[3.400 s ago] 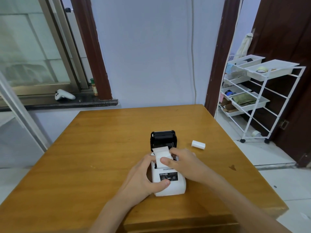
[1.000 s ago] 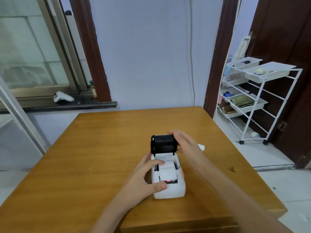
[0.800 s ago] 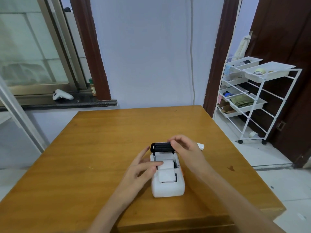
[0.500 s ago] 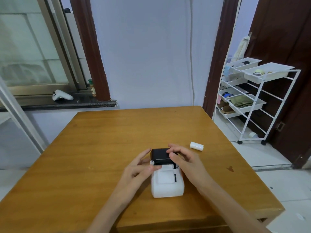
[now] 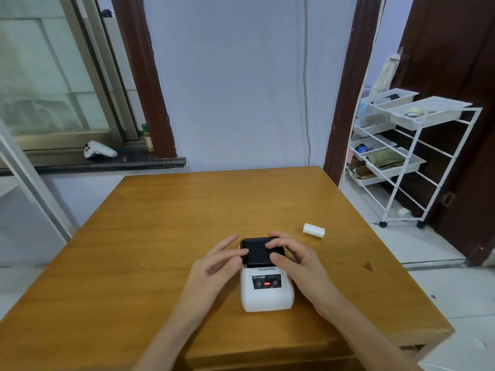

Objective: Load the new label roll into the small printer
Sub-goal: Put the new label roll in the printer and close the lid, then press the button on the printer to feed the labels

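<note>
The small white printer [image 5: 267, 298] stands on the wooden table [image 5: 187, 210] close to me, with its black lid [image 5: 257, 253] folded down flat. A red light glows on its front panel. My left hand [image 5: 214, 266] lies at the printer's left side, fingers stretched out and touching the lid's left edge. My right hand [image 5: 300, 263] rests on the lid from the right, fingertips and thumb on its top. A small white roll [image 5: 313, 229] lies on the table to the right, apart from both hands. No paper shows outside the printer.
A white wire rack [image 5: 401, 162] with trays stands on the floor beyond the table's right edge. A white game controller [image 5: 99, 151] and a small bottle [image 5: 148, 137] sit on the dark window ledge at the back left.
The label roll went into the printer and the black lid swung down from upright to flat. My right hand followed it down; my left hand moved from the body to the lid's left edge.
</note>
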